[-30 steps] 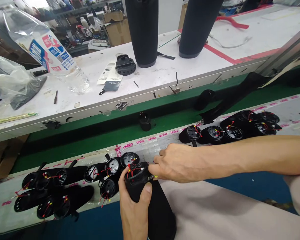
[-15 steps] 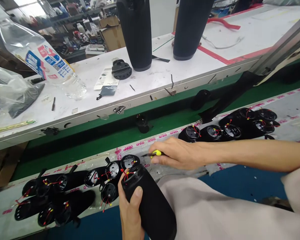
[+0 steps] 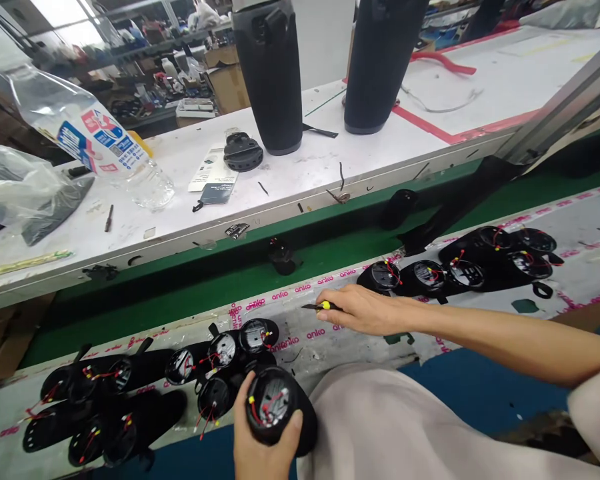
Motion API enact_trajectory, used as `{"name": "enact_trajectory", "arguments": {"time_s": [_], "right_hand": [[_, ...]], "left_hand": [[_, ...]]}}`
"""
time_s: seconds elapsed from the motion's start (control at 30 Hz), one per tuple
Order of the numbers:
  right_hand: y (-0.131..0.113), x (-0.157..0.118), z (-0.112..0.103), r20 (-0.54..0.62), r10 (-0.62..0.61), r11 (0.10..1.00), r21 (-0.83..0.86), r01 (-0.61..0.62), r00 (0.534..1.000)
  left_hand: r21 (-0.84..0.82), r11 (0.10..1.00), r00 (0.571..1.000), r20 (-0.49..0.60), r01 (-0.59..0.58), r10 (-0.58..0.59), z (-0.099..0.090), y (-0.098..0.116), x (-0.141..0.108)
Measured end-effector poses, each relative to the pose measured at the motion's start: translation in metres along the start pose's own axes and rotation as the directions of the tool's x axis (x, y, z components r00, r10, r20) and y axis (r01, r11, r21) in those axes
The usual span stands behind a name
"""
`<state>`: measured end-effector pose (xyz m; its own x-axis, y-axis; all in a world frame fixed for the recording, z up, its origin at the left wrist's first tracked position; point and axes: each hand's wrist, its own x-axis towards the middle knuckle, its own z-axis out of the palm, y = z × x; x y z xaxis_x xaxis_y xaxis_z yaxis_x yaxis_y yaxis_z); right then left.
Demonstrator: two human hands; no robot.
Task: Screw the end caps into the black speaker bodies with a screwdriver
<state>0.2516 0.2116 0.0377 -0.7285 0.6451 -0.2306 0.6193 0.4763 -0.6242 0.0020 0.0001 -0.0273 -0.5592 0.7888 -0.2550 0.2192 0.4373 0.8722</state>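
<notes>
One matte-black cylinder, red-wired mouth up, clasped in left hand; long axis roughly along sightline. Right hand, beyond and right of cylinder, well apart, fingers wrapped round black-and-yellow pointed tool. Grey pink-lettered bench just past cylinder; white worktable farther past it.

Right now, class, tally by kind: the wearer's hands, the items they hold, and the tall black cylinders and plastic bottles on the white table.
Left hand plus right hand: 2
Held black case: 1
Held pointed tool: 1
Tall black cylinders: 2
Plastic bottle: 1
Total: 7
</notes>
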Motion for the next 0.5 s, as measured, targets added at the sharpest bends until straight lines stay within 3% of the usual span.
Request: {"name": "enact_trajectory", "arguments": {"time_s": [0.07,0.13,0.2,0.33,0.5], "right_hand": [[0.016,0.021,0.005,0.003,0.028,0.999,-0.040,-0.028,1.000],[0.030,0.051,0.009,-0.041,0.071,0.993,-0.087,-0.074,0.997],[0.041,0.084,0.011,-0.095,0.093,0.984,-0.141,-0.106,0.991],[0.049,0.146,0.005,-0.154,0.069,0.964,-0.243,-0.105,0.986],[0.050,0.192,0.010,-0.151,0.080,0.938,-0.324,-0.126,0.985]], "left_hand": [[0.231,0.947,0.974,0.012,-0.222,0.225,0.017,-0.019,-0.004],[0.471,0.797,0.912,0.040,-0.378,0.408,0.036,-0.036,-0.004],[0.559,0.720,0.883,0.046,-0.410,0.467,0.051,-0.048,0.000],[0.629,0.649,0.852,0.041,-0.428,0.522,0.067,-0.056,0.013],[0.705,0.475,0.744,0.111,-0.527,0.659,0.073,-0.051,0.032]]}}
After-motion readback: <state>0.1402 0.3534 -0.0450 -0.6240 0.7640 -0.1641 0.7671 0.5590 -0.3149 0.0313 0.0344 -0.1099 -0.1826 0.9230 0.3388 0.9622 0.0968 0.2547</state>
